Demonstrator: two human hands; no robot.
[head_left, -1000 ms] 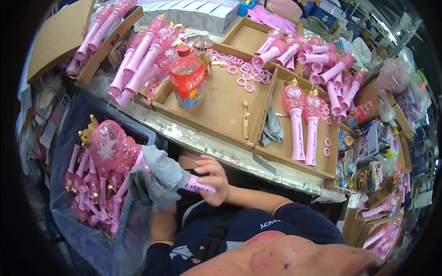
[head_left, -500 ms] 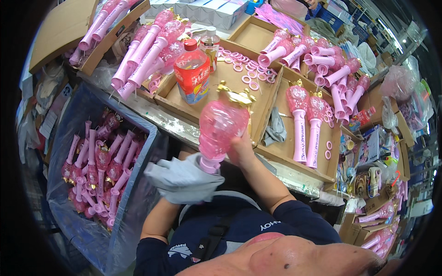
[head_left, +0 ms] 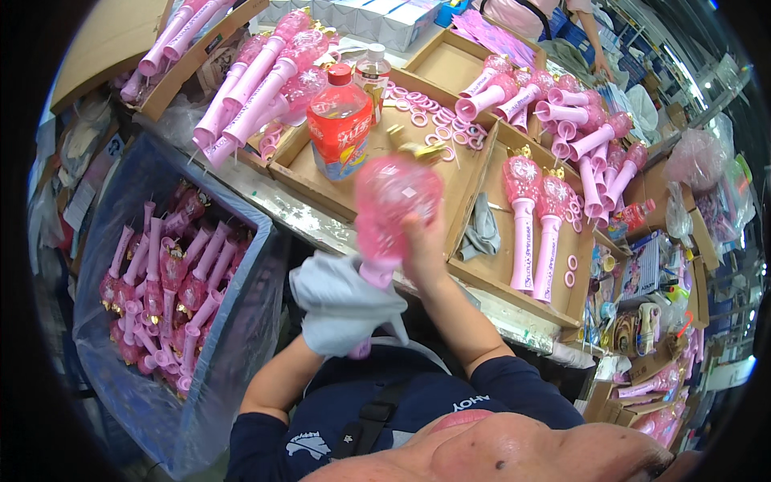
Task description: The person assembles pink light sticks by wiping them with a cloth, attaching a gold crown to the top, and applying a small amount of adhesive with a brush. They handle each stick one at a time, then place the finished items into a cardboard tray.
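I hold a pink toy wand (head_left: 387, 210) with a clear round head and a gold crown upright in front of my chest. My left hand (head_left: 341, 309), wrapped in a grey cloth, grips its handle low down. My right hand (head_left: 424, 245) presses against the side of the round head. The wand is blurred from motion. Below my left arm a blue-lined bin (head_left: 128, 201) holds several more pink wands (head_left: 165, 285).
A cardboard tray (head_left: 450, 189) on the bench holds a red-labelled bottle (head_left: 340, 132), pink rings (head_left: 422, 108), a grey cloth (head_left: 482, 229) and two finished wands (head_left: 534, 221). More pink handles (head_left: 578, 132) and wands (head_left: 257, 80) lie in boxes behind. Another person's arm (head_left: 593, 32) shows at the top right.
I have lifted a wand out of the bin on my left and brought it up in front of me. My right hand has moved from its handle up to the round head.
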